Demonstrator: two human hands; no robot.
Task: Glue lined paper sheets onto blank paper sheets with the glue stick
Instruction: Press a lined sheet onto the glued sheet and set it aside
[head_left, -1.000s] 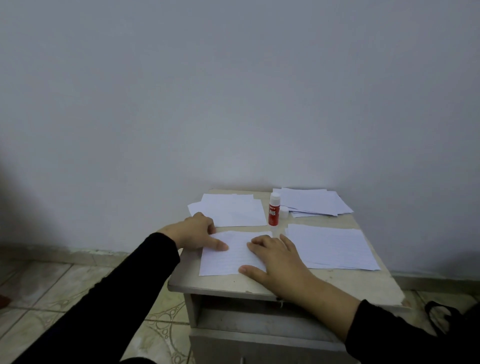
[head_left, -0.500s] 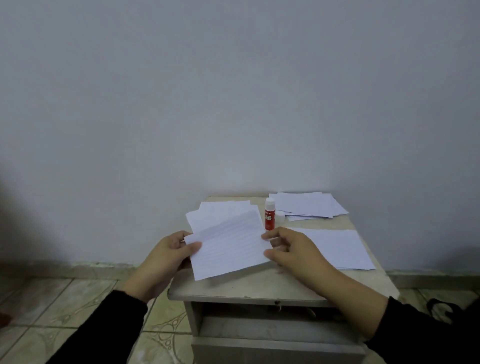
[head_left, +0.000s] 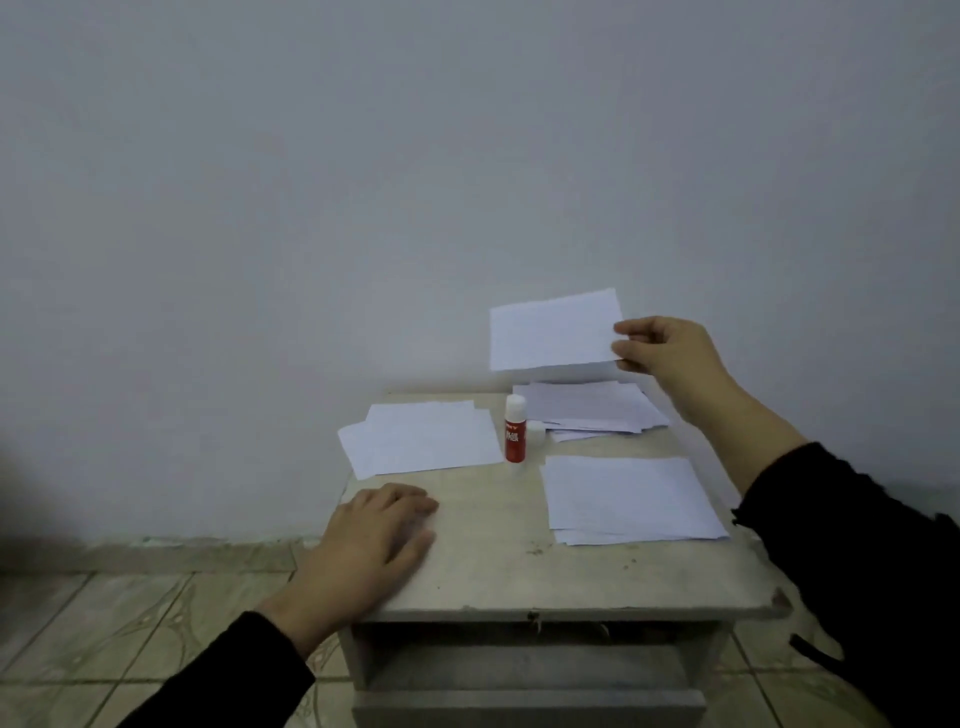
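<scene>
One glue stick (head_left: 515, 435) stands upright near the middle of the counter (head_left: 519, 577), red body with a white cap; it serves as the landmark here. A small white object, hard to identify, sits just right of it, touching or nearly so.

Three lots of paper lie on the counter. Left of the glue stick is a loose stack of sheets (head_left: 423, 439), at least two, fanned. Behind and to the right of the glue stick is a messy pile (head_left: 592, 413) of several sheets, faint lines visible. In front of and to the right of the glue stick lies a neater stack (head_left: 628, 499); its sheet count cannot be told.

A fourth item, a single glued sheet (head_left: 553, 330), is held in the air above the messy pile, behind and right of the glue stick. The right hand (head_left: 662, 348) pinches its right edge between thumb and fingers.

The left hand (head_left: 376, 540) rests flat on the counter's front left corner, in front of and left of the glue stick, fingers relaxed and spread, holding nothing.

Both arms wear black sleeves. A grey wall stands behind the counter, tiled floor below, and an open compartment shows under the counter top
</scene>
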